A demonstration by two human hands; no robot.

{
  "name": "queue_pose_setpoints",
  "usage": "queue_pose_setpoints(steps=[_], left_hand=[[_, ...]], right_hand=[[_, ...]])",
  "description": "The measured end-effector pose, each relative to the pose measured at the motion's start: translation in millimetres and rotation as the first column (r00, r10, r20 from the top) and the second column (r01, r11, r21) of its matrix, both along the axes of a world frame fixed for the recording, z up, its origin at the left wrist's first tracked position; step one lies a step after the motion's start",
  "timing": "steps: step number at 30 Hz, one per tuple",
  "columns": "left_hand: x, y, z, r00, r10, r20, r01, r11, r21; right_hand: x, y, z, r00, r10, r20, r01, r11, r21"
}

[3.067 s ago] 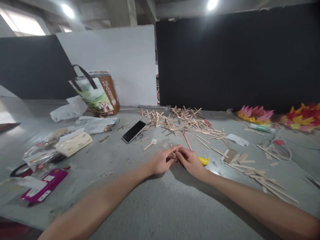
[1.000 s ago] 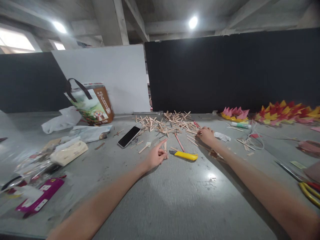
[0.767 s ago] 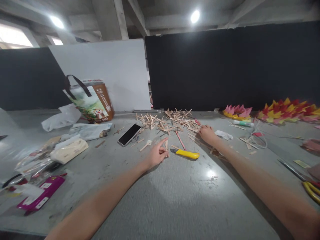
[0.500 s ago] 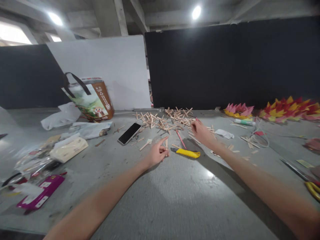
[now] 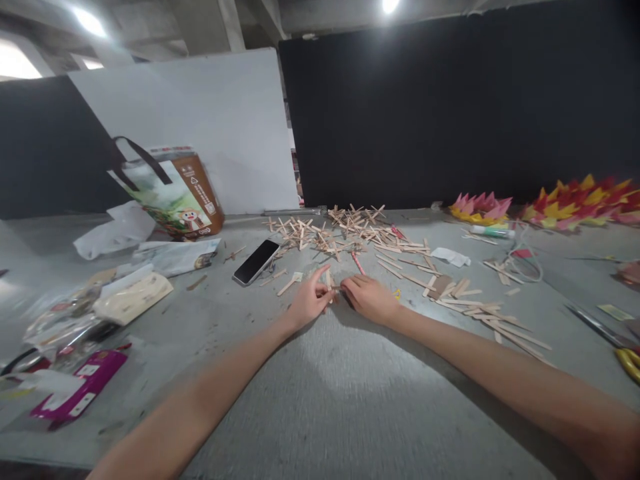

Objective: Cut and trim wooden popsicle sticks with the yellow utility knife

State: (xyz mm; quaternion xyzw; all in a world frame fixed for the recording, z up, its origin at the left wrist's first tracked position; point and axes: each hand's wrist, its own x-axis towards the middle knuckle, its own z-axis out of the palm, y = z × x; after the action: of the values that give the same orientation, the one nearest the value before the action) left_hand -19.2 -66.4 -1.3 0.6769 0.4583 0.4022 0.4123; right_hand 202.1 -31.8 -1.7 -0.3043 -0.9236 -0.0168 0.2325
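Observation:
My left hand (image 5: 311,298) pinches a short wooden craft stick (image 5: 328,277), which stands up between thumb and fingers just above the grey table. Close beside it, my right hand (image 5: 369,298) is closed, its fingertips almost meeting the left ones. What the right fingers grip is hidden; a small dark tip shows between the two hands. Only a bit of the yellow utility knife (image 5: 397,293) peeks out behind the right hand. A pink-and-white pencil-like stick (image 5: 358,263) lies just beyond. Farther back is a pile of crossed craft sticks (image 5: 310,233).
A phone (image 5: 256,262) lies left of the hands. Loose sticks (image 5: 500,320) spread to the right, with yellow-handled scissors (image 5: 627,363) at the edge. A shopping bag (image 5: 175,193), a purple packet (image 5: 83,387) and folded paper flowers (image 5: 480,208) stand around.
My right hand has come back from the stick pile to beside my left hand, now covering most of the knife. My left hand keeps its stick. The view has tilted down slightly.

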Motion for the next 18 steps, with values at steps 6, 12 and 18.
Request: queue_pose_setpoints(steps=[6, 12, 18], left_hand=[[-0.8, 1.3, -1.6, 1.000, 0.006, -0.030, -0.006, 1.000, 0.014], [-3.0, 4.6, -1.8, 0.976, 0.195, -0.100, -0.165, 0.955, 0.247], [-8.4, 9.2, -7.3, 0.927, 0.311, -0.210, -0.215, 0.899, 0.382]], right_hand=[[0.4, 0.5, -1.5, 0.999, 0.004, 0.042, -0.006, 0.999, 0.049], [1.1, 0.9, 0.3, 0.999, 0.016, 0.052, -0.020, 0.997, 0.078], [1.2, 0.3, -0.1, 0.999, 0.021, 0.042, -0.025, 0.995, 0.096]])
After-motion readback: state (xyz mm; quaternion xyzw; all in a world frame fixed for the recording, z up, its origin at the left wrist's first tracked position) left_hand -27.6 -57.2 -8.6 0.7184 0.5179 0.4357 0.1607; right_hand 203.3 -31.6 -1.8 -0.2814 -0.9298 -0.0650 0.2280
